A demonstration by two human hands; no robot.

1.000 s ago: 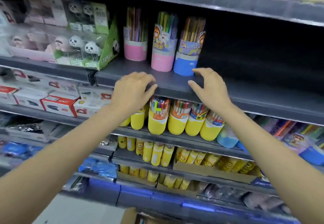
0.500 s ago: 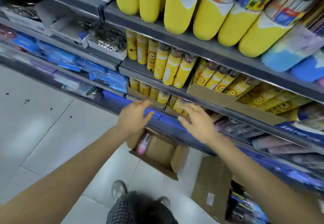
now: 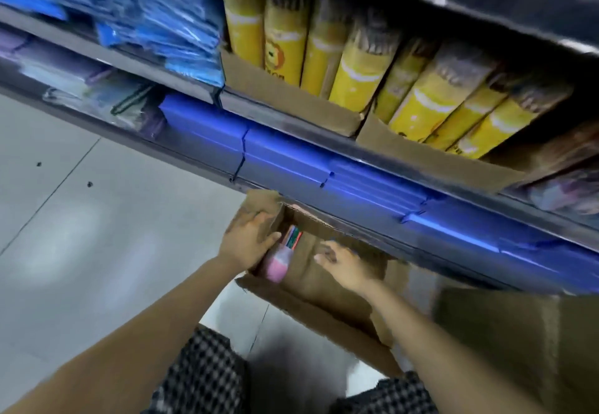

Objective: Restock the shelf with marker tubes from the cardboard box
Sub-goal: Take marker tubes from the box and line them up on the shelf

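Head view, looking down at the floor in front of the shelving, frame blurred by motion. Far left: grey tiled floor (image 3: 97,219); above it blue packets (image 3: 168,17) on a low shelf. Left hand (image 3: 248,240) is at the left wall of the open cardboard box (image 3: 324,310), fingers laid across the flap and box edge, touching or just beside the marker tube (image 3: 280,259); whether the grip has closed round the tube I cannot tell, since the fingertips are blurred and partly hidden by the flap. The tube lies tilted inside the box against its left wall: pink base towards the camera, clear upper part, coloured markers visible inside. It looks to be the only tube in sight in the box; the rest of the box floor shows bare cardboard. Right hand (image 3: 343,266) hovers inside the box to the right of the tube, fingers spread and loose, holding nothing. Further right, yellow tubes (image 3: 366,66) stand packed in cardboard trays on the shelf (image 3: 291,112) above, and a second carton (image 3: 505,342) sits at the lower right. Judgement: restocking is late in its course, one tube left to lift out and carry up to the shelf; that pick is only starting, nothing is in transit yet
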